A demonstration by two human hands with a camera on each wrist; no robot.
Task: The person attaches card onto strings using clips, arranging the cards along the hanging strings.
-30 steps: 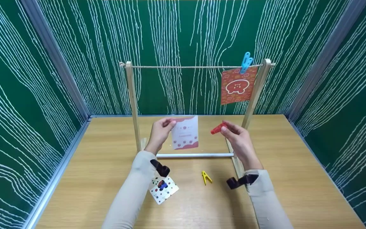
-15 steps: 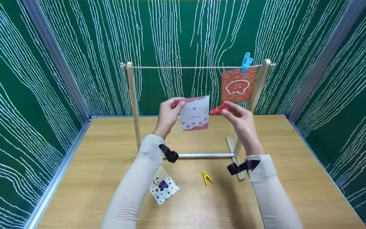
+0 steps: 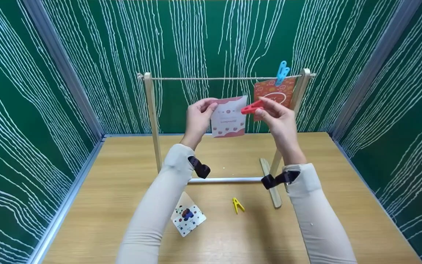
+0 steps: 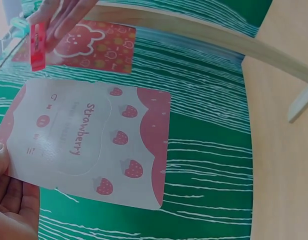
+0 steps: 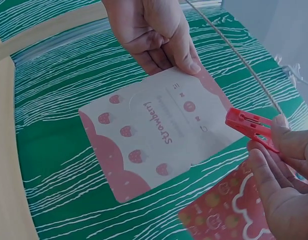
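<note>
My left hand pinches a white and pink strawberry card by its upper left corner, below the rope. Printed strawberries and the word "Strawberry" show on the card in the left wrist view. Between thumb and fingers, my right hand holds a red clothespin, its tip overlapping the card's right edge in the head view. In the right wrist view the red clothespin points toward the card. Behind the right hand, a red card with a cartoon face hangs from the rope under a blue clothespin.
Wooden posts hold the rope at both ends, joined low by a white bar. On the table lie a yellow clothespin and a white dotted card, partly under the left forearm. Green walls with white lines surround it.
Both hands have risen toward the rope, carrying the strawberry card and the red clothespin. The card has moved up and right, and the clothespin has come up to its right edge.
</note>
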